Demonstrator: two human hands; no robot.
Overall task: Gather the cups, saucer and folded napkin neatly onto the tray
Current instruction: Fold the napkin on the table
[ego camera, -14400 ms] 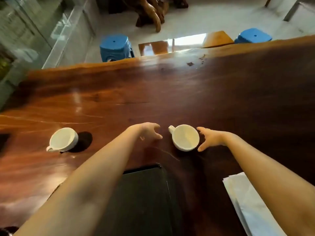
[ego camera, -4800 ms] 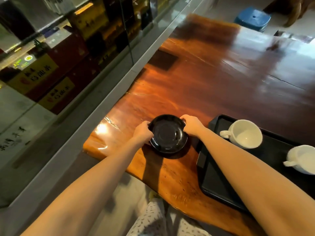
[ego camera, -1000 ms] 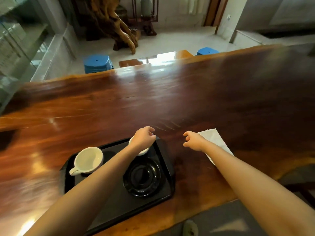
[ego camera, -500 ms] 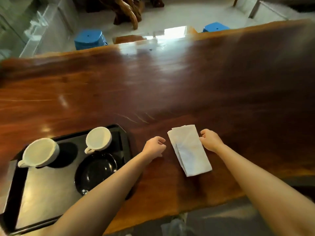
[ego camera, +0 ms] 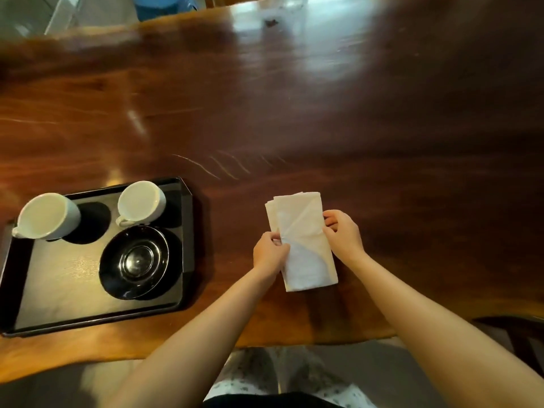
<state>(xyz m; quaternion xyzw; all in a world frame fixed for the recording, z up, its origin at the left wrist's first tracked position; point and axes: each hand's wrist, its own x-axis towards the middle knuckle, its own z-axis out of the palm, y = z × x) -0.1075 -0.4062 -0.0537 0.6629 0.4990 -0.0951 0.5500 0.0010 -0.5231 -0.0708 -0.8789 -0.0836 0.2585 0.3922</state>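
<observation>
Cups, saucer and tray sit at about 9 o'clock from the hands, near the worktop's near edge. On the black tray (ego camera: 53, 304), the left cup (ego camera: 47, 216) stands in the far left corner at 10 o'clock, its handle toward the tray's left rim. Right of it, apart, the second cup (ego camera: 141, 203) stands in the far right corner, handle pointing toward the viewer. Just on the near side of that cup, at its 6 o'clock, lies the black saucer (ego camera: 137, 262), right side up, close against the tray's right rim. The tray's near left part is bare.

Further right, well apart from the tray, the folded white napkin (ego camera: 303, 254) lies on the worktop (ego camera: 323, 128), its long side running from 12 to 6 o'clock, with layers fanned at the far left corner. The left hand (ego camera: 269, 251) pinches the napkin's left edge near mid-length; the right hand (ego camera: 343, 232) grips its right edge, fingers curled over the paper. Nothing lies between napkin and tray.

The worktop is a broad slab of dark reddish polished wood with pale scratches at 12 o'clock from the tray's right corner and glare toward the far edge. Beyond that edge, a blue stool (ego camera: 162, 5) shows on a pale floor.
</observation>
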